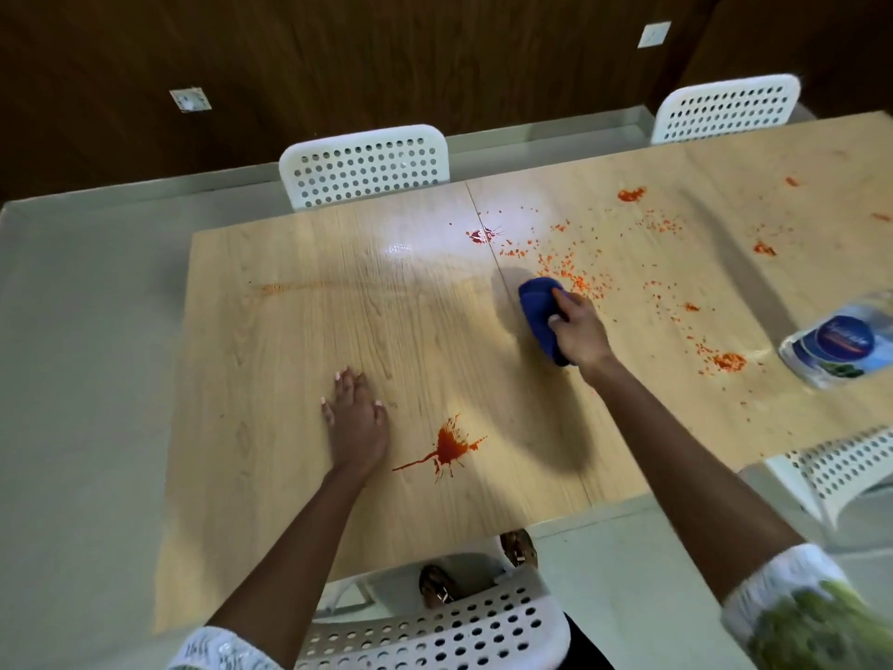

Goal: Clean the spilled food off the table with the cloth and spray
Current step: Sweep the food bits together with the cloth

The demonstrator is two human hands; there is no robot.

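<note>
Fingers (345,386) of the left hand (356,423) lie straight and flat on the pale wooden table (290,360), holding nothing, with a red sauce splat (447,447) just to their right near the front edge. Farther right the right hand (577,331) grips a bunched blue cloth (539,307) pressed to the tabletop at the edge of scattered orange-red crumbs (580,278). A blurred bottle with a blue label (841,343), of a kind that cannot be told, lies at the far right edge beside more crumbs, and white perforated chairs (365,164) stand around the table.
</note>
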